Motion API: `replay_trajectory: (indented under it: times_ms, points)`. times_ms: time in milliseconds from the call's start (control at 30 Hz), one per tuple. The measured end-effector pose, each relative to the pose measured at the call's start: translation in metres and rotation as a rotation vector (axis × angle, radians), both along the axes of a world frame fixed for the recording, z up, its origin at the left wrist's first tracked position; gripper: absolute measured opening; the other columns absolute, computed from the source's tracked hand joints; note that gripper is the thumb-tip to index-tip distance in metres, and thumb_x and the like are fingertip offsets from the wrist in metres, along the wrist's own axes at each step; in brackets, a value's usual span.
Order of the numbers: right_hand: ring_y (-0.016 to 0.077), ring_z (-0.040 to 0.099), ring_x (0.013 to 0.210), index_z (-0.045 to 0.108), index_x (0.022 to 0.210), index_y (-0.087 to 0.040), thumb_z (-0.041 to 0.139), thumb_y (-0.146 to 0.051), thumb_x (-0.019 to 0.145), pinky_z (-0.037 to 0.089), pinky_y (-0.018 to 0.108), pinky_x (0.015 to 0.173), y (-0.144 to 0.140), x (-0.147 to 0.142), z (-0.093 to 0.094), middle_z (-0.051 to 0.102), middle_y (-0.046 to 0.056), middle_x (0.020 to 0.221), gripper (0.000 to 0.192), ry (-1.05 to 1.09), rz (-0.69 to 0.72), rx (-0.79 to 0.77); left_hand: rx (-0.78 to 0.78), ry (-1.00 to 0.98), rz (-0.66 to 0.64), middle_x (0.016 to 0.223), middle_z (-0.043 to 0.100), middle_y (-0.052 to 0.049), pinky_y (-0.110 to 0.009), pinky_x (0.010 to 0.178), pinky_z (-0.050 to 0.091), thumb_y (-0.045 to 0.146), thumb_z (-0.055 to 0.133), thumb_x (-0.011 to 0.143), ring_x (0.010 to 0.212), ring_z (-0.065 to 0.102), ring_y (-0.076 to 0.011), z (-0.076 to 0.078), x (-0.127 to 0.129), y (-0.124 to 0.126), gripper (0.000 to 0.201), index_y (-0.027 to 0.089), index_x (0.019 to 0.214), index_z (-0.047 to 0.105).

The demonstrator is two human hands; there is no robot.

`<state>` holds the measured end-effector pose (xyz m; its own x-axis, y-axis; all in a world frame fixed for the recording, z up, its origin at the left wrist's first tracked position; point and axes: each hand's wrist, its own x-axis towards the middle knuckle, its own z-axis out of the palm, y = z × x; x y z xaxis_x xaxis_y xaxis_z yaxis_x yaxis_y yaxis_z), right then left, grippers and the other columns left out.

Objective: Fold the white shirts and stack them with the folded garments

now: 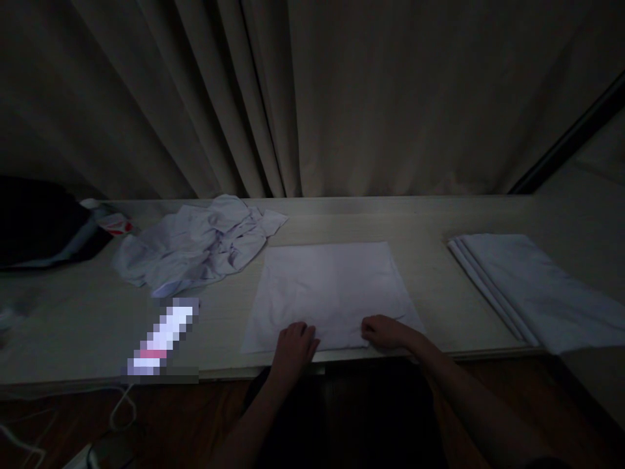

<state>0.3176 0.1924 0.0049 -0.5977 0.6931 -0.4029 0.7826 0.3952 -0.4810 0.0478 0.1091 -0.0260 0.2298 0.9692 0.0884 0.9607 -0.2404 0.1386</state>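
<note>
A white cloth (pixel 332 290) lies flat and squared on the pale table (pixel 439 225), in front of me. My left hand (pixel 294 345) rests on the cloth's near edge, fingers curled onto the fabric. My right hand (pixel 385 330) lies on the same near edge further right, fingers bent and pressing or pinching the cloth. Whether either hand truly grips the fabric is hard to tell in the dim light.
A crumpled heap of white cloths (pixel 195 244) lies at the left. A stack of folded white cloths (pixel 532 286) sits at the right. A dark bag (pixel 39 221) is at the far left, a blurred-out object (pixel 163 339) near the front edge. Curtains (pixel 293 98) hang behind.
</note>
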Motion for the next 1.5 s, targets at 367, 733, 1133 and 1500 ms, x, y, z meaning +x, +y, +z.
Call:
replay_trajectory:
  times_ms: [367,733,1133,1500]
  points:
    - [0.0290,0.064,0.089,0.066,0.091,-0.013,0.050,-0.023,0.079,0.041,0.034,0.068,0.024,-0.030,0.022,0.069,0.019,0.099,0.022,-0.255,-0.028,0.090,0.038,-0.051,0.003,0.107,0.061,-0.012,-0.041,0.087,0.047,0.028,0.044,0.088,0.101,0.056,-0.0251,-0.007,-0.003,-0.001,0.027,0.016,0.110,0.054]
    - [0.0173,0.059,0.096,0.056,0.109,-0.020,0.037,-0.033,0.093,0.041,0.027,0.082,-0.042,0.000,-0.015,0.064,0.008,0.107,0.028,0.004,-0.198,0.234,-0.031,-0.196,-0.095,0.119,0.057,-0.015,-0.042,0.094,0.048,0.035,0.058,0.081,0.110,0.054,-0.0259,-0.004,-0.024,-0.009,0.034,0.017,0.109,0.055]
    - [0.0162,0.054,0.082,0.062,0.076,-0.019,0.058,-0.026,0.075,0.043,0.029,0.076,-0.031,0.008,-0.022,0.056,0.004,0.087,0.008,0.597,-0.395,0.098,-0.213,-0.470,-0.089,0.091,0.058,-0.004,-0.030,0.079,0.045,0.021,0.052,0.078,0.085,0.055,-0.0157,0.028,-0.028,0.019,0.007,0.020,0.081,0.059]
    - [0.0093,0.041,0.035,0.049,0.084,-0.021,0.052,-0.046,0.074,0.031,0.021,0.037,-0.007,0.004,-0.035,0.045,-0.010,0.045,0.027,0.666,-0.555,-0.380,-0.472,-0.756,0.001,0.073,0.057,0.002,-0.024,0.062,0.042,0.032,0.051,0.077,0.067,0.052,-0.0117,0.024,-0.039,0.047,0.014,0.019,0.078,0.054]
